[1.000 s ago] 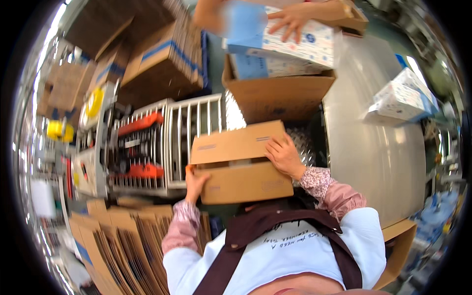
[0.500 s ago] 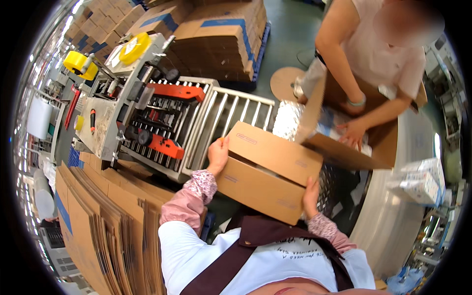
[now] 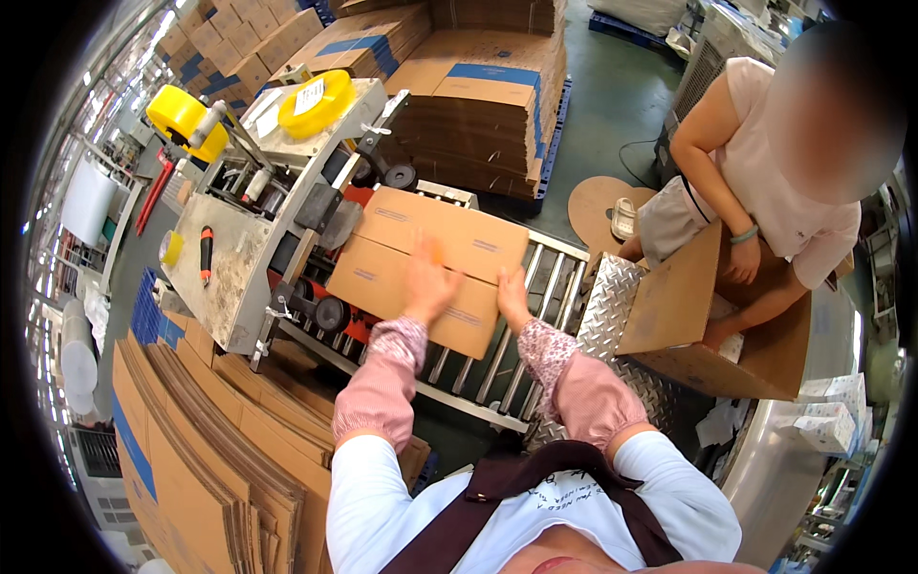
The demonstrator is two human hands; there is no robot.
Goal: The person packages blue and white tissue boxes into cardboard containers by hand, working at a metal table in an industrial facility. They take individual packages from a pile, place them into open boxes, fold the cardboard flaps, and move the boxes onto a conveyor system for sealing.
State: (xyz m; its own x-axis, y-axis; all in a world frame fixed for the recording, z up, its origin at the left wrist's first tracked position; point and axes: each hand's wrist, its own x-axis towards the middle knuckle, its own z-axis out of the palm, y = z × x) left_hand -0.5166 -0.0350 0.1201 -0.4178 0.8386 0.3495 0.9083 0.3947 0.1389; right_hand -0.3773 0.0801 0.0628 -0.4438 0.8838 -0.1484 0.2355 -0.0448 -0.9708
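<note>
Left hand (image 3: 430,287): my fingers, blurred, extend across the carton's (image 3: 449,230) top.
Right hand (image 3: 513,297): fingers touch its end; I can't tell how wide.
Carton: flaps folded, on rollers (image 3: 552,297) beneath my fingers.
Open box (image 3: 674,297): right of them, co-worker's arm (image 3: 770,301) inside.

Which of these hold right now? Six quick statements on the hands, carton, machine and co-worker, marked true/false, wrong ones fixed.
1. The carton sits on the roller conveyor. True.
2. The carton's top flaps stand straight up. False: they are folded down, meeting along a seam.
3. The left hand is over the top of the carton. True.
4. The right hand is inside the carton. False: it is outside, at the carton's right end.
5. A tool with a black and orange-red handle lies on the machine's metal plate. True.
6. The co-worker's arms are folded. False: they reach into a larger open carton.
</note>
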